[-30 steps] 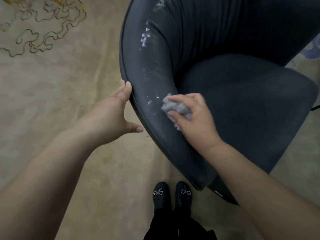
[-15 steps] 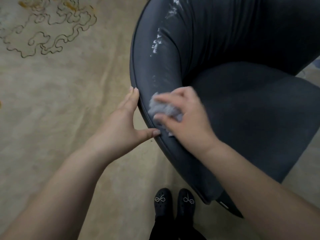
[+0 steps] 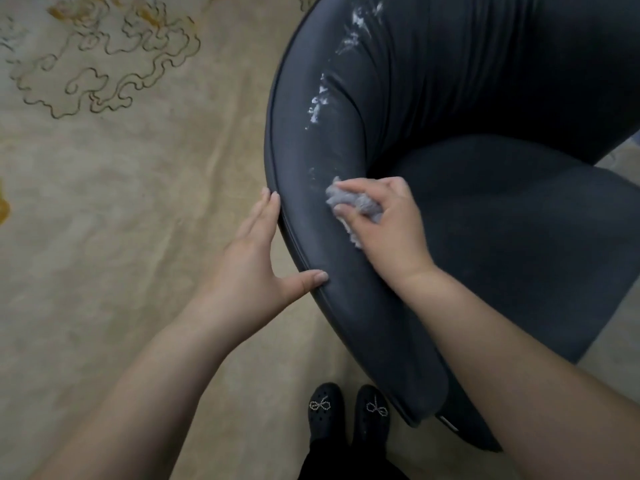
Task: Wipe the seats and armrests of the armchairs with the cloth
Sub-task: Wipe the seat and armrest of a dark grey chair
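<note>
Since the earlier frames, both hands are sitting further along the armrest, and the left thumb, which was off the chair a second ago, is now lying against the armrest's outer edge. Right hand is gripping a bunched grey cloth, with the fingers curled over the top of it and the thumb pinching it from below; the cloth is being pressed onto the inner slope of the armrest, just above where the armrest is meeting the seat. A pale fringe of the cloth is showing beneath the palm. Left hand is lying flat against the outer piping of the armrest, its fingers straight and together with the tips touching the rim, its thumb spread wide and touching the rim nearer the wearer; it is holding nothing. White smears are running along the crest of the armrest above the cloth, well apart from it, with fainter specks just beside the cloth. Further smears are showing near the top of the backrest, whose dark covering is gathering into pleats. Dark armchair is standing on a beige carpet bearing an outlined cloud motif. Two black shoes with beaded bows are standing on the carpet beside the front end of the armrest.
</note>
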Available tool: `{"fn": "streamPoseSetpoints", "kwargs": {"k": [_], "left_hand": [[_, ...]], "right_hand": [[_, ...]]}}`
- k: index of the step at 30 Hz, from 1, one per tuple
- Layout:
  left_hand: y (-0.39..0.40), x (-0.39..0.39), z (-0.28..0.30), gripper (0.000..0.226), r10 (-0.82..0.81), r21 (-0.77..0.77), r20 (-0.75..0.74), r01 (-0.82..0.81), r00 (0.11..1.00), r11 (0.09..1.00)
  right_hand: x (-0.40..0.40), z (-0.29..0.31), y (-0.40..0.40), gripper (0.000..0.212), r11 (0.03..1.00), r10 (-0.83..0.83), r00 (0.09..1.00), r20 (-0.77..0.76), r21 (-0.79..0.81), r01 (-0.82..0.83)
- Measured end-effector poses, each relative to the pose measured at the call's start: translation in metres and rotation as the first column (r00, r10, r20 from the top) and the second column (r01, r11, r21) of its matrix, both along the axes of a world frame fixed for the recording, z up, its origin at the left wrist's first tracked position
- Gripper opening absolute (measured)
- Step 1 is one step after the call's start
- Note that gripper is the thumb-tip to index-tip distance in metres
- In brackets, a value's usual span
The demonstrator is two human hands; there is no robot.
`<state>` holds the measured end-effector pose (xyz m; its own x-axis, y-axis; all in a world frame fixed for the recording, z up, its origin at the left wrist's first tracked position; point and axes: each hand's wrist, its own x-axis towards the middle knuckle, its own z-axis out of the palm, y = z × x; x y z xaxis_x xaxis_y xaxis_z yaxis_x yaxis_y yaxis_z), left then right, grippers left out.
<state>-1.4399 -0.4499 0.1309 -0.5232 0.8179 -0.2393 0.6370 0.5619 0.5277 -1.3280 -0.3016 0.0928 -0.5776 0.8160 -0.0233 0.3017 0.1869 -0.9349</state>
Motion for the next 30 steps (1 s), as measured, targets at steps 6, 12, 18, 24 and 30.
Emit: {"fn": "streamPoseSetpoints", "kwargs": {"k": [6, 12, 18, 24, 30], "left_hand": [[0.008, 0.003, -0.004, 0.114, 0.036, 0.027, -0.004, -0.035, 0.999, 0.999], [0.015, -0.010, -0.005, 0.115, 0.026, 0.041, 0.019, -0.026, 0.999, 0.999], [0.040, -0.044, -0.007, 0.113, -0.028, 0.062, -0.007, 0.029, 1.000, 0.998], [0.059, -0.088, -0.003, 0.117, -0.157, 0.047, 0.000, 0.157, 0.988, 0.986], [0.084, -0.122, -0.003, 0.116, -0.272, 0.064, -0.005, 0.272, 0.962, 0.960]], "right_hand": [[-0.028, 0.014, -0.012, 0.036, 0.949, 0.176, 0.984, -0.003, 0.268, -0.169], [-0.001, -0.009, 0.016, 0.028, 0.993, -0.115, 0.992, 0.051, 0.015, 0.114], [-0.058, 0.014, 0.019, 0.034, 0.985, -0.015, 0.995, -0.094, 0.172, 0.031], [-0.032, -0.003, 0.024, 0.030, 0.975, -0.221, 0.974, 0.053, 0.049, 0.218], [-0.085, 0.015, 0.012, 0.037, 0.975, -0.160, 0.987, -0.018, 0.154, 0.160]]}}
